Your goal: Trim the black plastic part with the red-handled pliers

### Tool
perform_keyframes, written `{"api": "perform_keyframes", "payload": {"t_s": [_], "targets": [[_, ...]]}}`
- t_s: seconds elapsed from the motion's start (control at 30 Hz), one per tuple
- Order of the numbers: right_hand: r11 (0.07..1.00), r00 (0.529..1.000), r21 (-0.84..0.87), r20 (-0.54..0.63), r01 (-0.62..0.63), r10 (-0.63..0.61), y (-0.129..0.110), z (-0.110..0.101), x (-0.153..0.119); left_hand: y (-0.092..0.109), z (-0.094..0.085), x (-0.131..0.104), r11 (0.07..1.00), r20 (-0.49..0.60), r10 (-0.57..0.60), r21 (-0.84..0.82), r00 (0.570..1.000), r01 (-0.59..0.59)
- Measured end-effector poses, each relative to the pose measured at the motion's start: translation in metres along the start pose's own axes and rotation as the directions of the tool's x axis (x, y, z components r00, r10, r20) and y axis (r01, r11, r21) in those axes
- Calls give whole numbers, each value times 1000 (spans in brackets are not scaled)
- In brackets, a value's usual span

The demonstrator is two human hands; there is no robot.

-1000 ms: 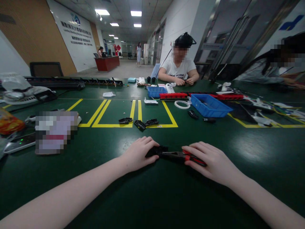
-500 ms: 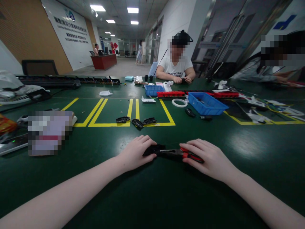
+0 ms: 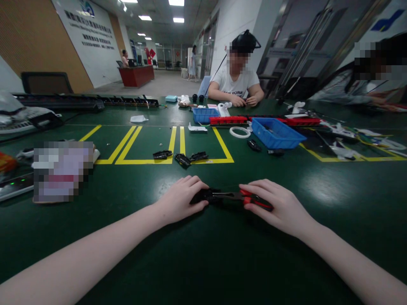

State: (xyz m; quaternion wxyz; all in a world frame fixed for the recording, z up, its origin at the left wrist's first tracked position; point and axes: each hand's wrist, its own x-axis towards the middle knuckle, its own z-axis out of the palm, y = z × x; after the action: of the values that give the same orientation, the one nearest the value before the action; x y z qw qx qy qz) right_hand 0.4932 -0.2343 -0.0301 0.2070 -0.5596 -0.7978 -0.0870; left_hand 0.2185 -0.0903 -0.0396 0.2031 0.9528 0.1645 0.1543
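Observation:
My left hand [image 3: 186,195] is closed around a small black plastic part [image 3: 203,195] just above the dark green table [image 3: 203,262]. Long-nose pliers [image 3: 233,196] with red and black handles sit in my right hand [image 3: 275,203], its fingers wrapped round the grips. The tips of the pliers reach the right end of the black part; whether they pinch it, I cannot make out. Beyond my hands, several similar black parts [image 3: 183,159] lie by a yellow tape line. My left fingers hide much of the held part.
A large blue bin [image 3: 278,134] and a smaller blue bin [image 3: 205,115] stand farther back, near a red strip [image 3: 228,120] and a white ring [image 3: 240,132]. At left lies a blurred package [image 3: 62,173]. A co-worker [image 3: 235,82] sits across the table, another person at far right.
The pliers have turned slightly, their jaws now looking narrower from here. Both hands keep nearly the same place, and the whole view has shifted a little.

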Motion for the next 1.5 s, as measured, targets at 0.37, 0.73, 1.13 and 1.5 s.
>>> {"api": "perform_keyframes", "payload": {"t_s": [0.37,0.73,1.13,1.5], "targets": [[999,998,-32,43,40,-38,-9,-2,5,-1,1,0,1000,9,-9,16,1000,8],[994,997,-81,41,76,-72,-6,-2,3,-2,1,0,1000,2,11,29,1000,-11],[987,993,-118,46,113,-108,-5,-2,4,1,-1,0,998,20,-3,58,1000,1],[986,992,-126,64,112,-104,-8,-4,3,-2,0,0,995,36,12,97,999,-16]]}}
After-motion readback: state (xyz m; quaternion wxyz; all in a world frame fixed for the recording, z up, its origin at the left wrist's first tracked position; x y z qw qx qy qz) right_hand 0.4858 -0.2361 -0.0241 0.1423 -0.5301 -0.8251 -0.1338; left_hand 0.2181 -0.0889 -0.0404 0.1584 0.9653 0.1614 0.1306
